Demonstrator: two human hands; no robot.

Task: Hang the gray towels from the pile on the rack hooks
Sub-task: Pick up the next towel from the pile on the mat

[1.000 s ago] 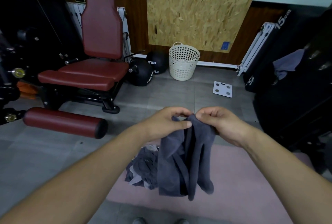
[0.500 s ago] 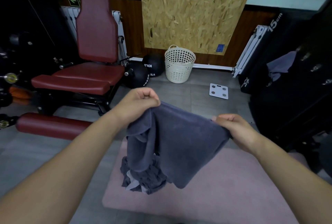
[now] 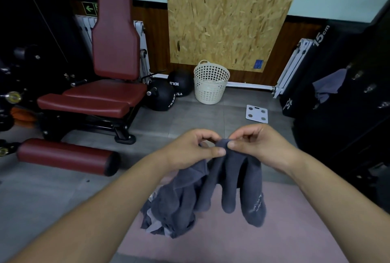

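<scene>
Two hands are seen close together above the floor: the gray towel (image 3: 232,178) is pinched at its bunched top edge by the left hand (image 3: 194,148) and the right hand (image 3: 257,144), each grip closed on the cloth between thumb and fingertips. Its folds are left hanging just above the pile (image 3: 168,210) (a crumpled gray heap on the pink mat (image 3: 232,243)). Well off to the right, a hung towel (image 3: 329,85) is draped on the dark rack (image 3: 348,119), beside its metal hooks (image 3: 369,88).
</scene>
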